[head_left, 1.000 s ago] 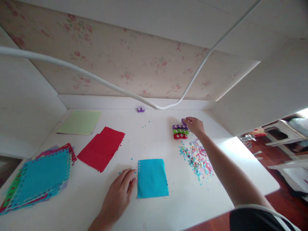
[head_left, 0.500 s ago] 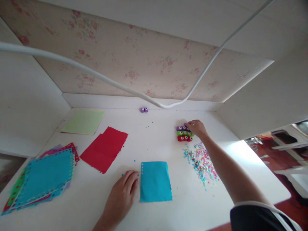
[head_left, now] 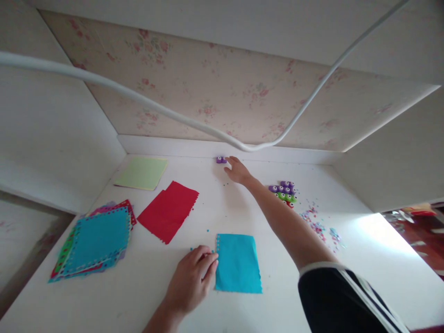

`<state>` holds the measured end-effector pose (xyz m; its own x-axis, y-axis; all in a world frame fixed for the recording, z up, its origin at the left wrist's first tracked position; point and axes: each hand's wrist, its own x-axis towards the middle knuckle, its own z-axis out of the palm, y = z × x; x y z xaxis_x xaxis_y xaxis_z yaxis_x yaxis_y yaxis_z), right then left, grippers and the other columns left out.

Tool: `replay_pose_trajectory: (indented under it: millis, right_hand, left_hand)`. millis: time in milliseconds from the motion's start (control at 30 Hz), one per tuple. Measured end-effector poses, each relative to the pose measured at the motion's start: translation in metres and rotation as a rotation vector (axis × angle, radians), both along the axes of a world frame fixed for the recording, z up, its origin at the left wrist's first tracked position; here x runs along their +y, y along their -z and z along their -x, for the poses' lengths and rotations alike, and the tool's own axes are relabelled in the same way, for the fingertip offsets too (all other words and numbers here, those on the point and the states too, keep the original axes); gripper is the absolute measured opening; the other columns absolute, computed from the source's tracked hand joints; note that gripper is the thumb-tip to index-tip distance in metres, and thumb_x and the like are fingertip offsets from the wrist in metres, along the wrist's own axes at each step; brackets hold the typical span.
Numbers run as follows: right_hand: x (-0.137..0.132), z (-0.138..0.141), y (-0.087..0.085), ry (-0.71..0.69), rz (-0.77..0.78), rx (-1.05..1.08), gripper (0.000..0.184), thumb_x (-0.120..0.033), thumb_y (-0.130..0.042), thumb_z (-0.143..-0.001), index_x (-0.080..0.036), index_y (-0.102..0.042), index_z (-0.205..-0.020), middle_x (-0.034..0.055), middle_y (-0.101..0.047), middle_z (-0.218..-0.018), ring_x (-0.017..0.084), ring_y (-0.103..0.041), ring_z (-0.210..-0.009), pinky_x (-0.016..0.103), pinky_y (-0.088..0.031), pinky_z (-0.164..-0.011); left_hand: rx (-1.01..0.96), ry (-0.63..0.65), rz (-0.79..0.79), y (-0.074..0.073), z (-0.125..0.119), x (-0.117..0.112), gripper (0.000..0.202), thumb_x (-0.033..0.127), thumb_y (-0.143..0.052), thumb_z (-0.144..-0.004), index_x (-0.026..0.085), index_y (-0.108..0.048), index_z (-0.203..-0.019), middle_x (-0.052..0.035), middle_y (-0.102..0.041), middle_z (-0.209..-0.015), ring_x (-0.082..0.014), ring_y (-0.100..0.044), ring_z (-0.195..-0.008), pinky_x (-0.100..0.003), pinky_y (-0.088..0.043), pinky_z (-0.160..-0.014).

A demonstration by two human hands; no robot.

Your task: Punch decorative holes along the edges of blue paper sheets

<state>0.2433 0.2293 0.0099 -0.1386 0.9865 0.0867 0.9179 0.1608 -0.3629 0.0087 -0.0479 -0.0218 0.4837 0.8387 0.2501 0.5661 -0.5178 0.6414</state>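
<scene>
My right hand is stretched far across the white desk, fingers apart, right beside a small purple punch at the back wall; it holds nothing. To its right stands a cluster of purple, green and red punches. My left hand lies near the front, fingers loosely curled, their tips at the left edge of a blue paper sheet.
A red sheet and a pale green sheet lie left of centre. A stack of punched coloured sheets is at the far left. Confetti scraps are scattered right of my arm. A white cable hangs overhead.
My right hand left the cluster of punches and moved left to the lone purple punch at the back. The view swung left. My left hand stayed by the blue sheet.
</scene>
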Motion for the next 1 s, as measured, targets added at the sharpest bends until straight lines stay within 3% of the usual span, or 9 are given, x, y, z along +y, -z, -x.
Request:
replay_pose_trajectory:
  millis: [167,333,467,633,733,900,1000]
  right_hand:
    - [0.024,0.023,0.002,0.003,0.025,0.014,0.035,-0.014,-0.050,-0.091,-0.017,-0.059,-0.124,0.0139,-0.054,-0.135,0.026,-0.057,-0.116,0.037,-0.041,-0.101]
    - [0.004,0.018,0.005,0.042,-0.004,0.083,0.021,-0.015,-0.051,-0.090,-0.016,-0.065,-0.106,0.0158,-0.058,-0.122,0.027,-0.061,-0.105,0.040,-0.046,-0.093]
    - [-0.045,0.014,0.004,-0.032,-0.019,0.188,0.021,-0.013,-0.053,-0.088,-0.017,-0.062,-0.106,0.0113,-0.062,-0.113,0.022,-0.063,-0.101,0.035,-0.049,-0.091]
    - [-0.152,0.021,0.002,-0.258,0.039,0.334,0.029,-0.012,-0.059,-0.084,-0.023,-0.059,-0.111,0.0024,-0.064,-0.112,0.013,-0.065,-0.097,0.023,-0.052,-0.086]
    - [-0.207,0.028,0.000,-0.468,0.088,0.476,0.036,-0.007,-0.055,-0.084,-0.023,-0.058,-0.116,0.0057,-0.062,-0.117,0.017,-0.062,-0.105,0.030,-0.052,-0.091]
    - [-0.246,0.037,-0.009,-0.519,0.130,0.411,0.043,-0.007,-0.051,-0.087,-0.023,-0.053,-0.127,0.0098,-0.057,-0.129,0.020,-0.057,-0.117,0.035,-0.050,-0.097]
    - [-0.260,0.031,-0.017,-0.424,0.081,0.292,0.045,-0.017,-0.054,-0.090,-0.028,-0.050,-0.134,0.0100,-0.050,-0.140,0.026,-0.050,-0.127,0.044,-0.045,-0.104]
  left_hand:
    - [0.073,-0.025,0.005,-0.001,-0.001,-0.003,0.024,0.025,-0.051,-0.095,0.025,-0.066,-0.113,-0.0091,-0.059,-0.111,-0.0196,-0.065,-0.091,-0.037,-0.056,-0.084]
    - [0.171,-0.033,-0.011,-0.003,-0.004,-0.004,0.028,0.026,-0.052,-0.094,0.027,-0.063,-0.120,-0.0093,-0.058,-0.115,-0.0221,-0.064,-0.096,-0.040,-0.057,-0.084]
    - [0.248,-0.060,-0.063,0.000,-0.006,-0.004,0.030,0.029,-0.052,-0.095,0.029,-0.061,-0.124,-0.0095,-0.058,-0.120,-0.0238,-0.063,-0.096,-0.043,-0.057,-0.082]
    - [0.254,-0.045,-0.126,0.005,-0.007,-0.008,0.032,0.030,-0.050,-0.097,0.031,-0.057,-0.128,-0.0085,-0.059,-0.119,-0.0259,-0.062,-0.100,-0.046,-0.056,-0.084]
    - [0.120,-0.083,-0.101,0.005,-0.007,-0.009,0.024,0.026,-0.046,-0.098,0.026,-0.059,-0.118,-0.0077,-0.060,-0.114,-0.0221,-0.063,-0.098,-0.040,-0.055,-0.087]
    - [-0.015,-0.235,-0.006,-0.004,-0.013,-0.005,0.016,0.028,-0.044,-0.098,0.021,-0.054,-0.110,-0.0087,-0.058,-0.108,-0.0206,-0.065,-0.096,-0.035,-0.056,-0.084]
    - [0.031,-0.266,0.015,-0.009,-0.017,0.000,0.025,0.033,-0.046,-0.097,0.021,-0.050,-0.119,-0.0099,-0.057,-0.116,-0.0205,-0.066,-0.095,-0.033,-0.058,-0.080]
